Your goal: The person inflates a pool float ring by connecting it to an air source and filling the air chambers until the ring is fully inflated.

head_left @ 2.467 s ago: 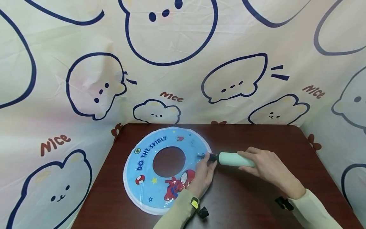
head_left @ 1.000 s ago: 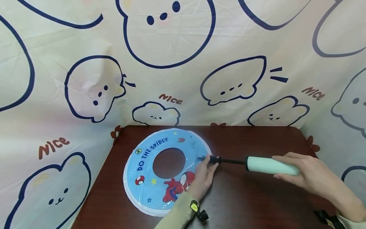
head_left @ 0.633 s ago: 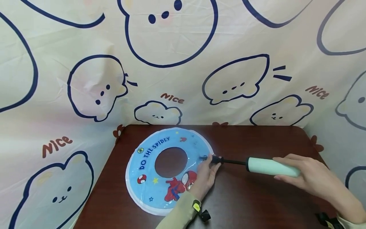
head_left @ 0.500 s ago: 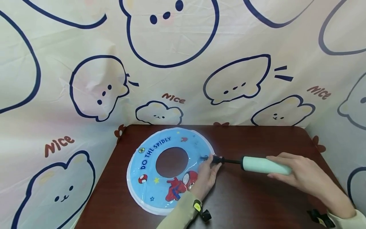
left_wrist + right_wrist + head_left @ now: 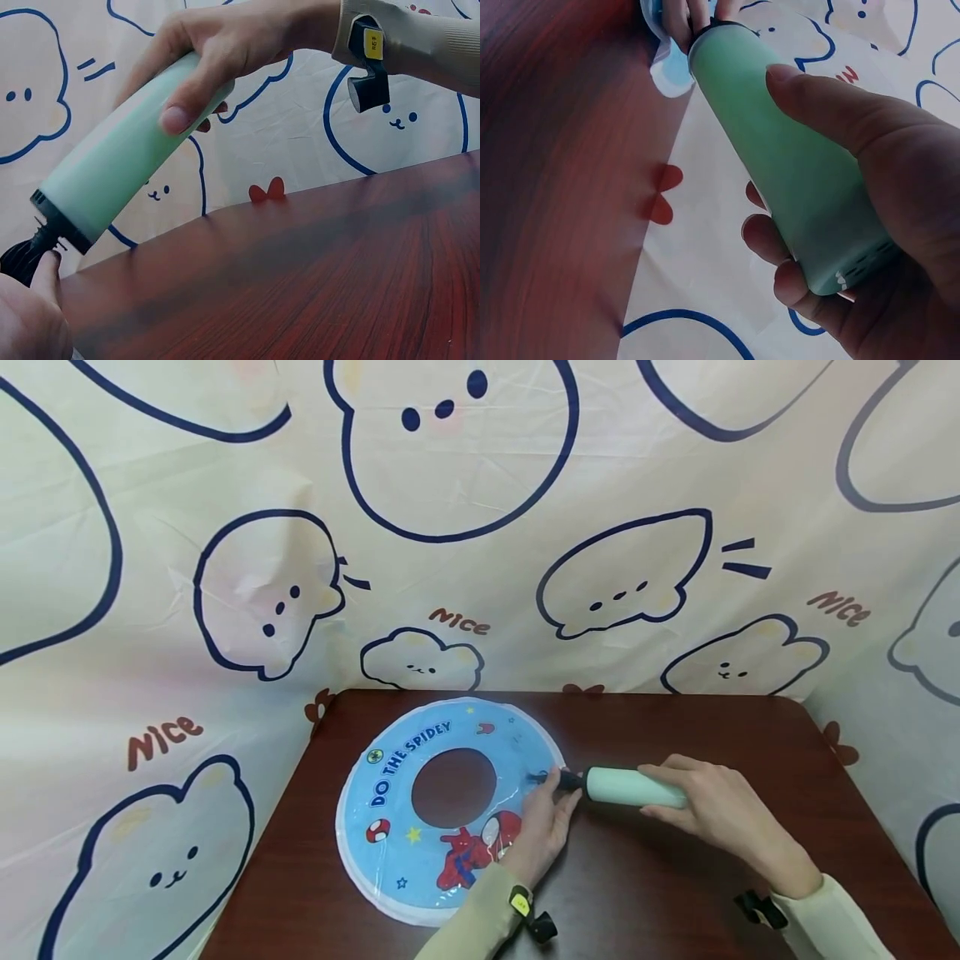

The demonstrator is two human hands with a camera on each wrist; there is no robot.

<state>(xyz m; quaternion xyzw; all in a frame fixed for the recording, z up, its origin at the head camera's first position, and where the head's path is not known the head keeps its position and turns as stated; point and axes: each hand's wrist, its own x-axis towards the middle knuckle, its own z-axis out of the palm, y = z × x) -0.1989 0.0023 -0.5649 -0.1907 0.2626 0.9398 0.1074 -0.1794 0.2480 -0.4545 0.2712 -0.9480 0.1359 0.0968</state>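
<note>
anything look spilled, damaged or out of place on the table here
Nothing stands out: the blue ring lies on the table, the left hand holds the black end of the pump, the right hand grips its green body, and no spill or damage shows.

A hand could pass over the table (image 5: pixel 645 893) nearer than the pump (image 5: pixel 626 787) or between it and the cloth (image 5: pixel 495 560), but left hand (image 5: pixel 543 828), pump and right hand (image 5: pixel 722 810) block the middle, ring (image 5: pixel 393 814) the left.
</note>
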